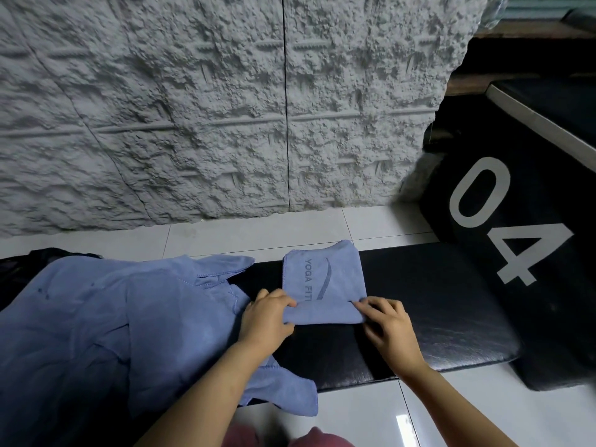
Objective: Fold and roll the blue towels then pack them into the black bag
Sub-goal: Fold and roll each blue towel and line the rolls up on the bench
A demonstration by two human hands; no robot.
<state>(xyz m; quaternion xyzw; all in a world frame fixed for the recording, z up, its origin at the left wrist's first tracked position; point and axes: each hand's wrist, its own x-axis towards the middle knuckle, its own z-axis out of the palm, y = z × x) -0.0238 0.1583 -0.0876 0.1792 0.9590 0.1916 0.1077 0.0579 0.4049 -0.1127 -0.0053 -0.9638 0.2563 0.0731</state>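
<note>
Two hands are recorded at the lower centre of the frame, both on one folded towel [325, 285]. The folded towel is laid flat on the black padded counter [435, 301], at centre frame, with the print "YOGA FIT" facing up. Its near edge is doubled over. The near left corner is pinched by the left hand [264, 317], fingers on top and thumb below. The near right corner is gripped by the right hand [387, 327], fingers curled over the fold.

A loose pile of blue towels [113, 317] is spread over the left part of the counter, reaching the left hand. A dark item [48, 253] is partly seen behind the pile at far left; whether it is the bag cannot be told. A black box [516, 221] marked "04" is noted at right.
</note>
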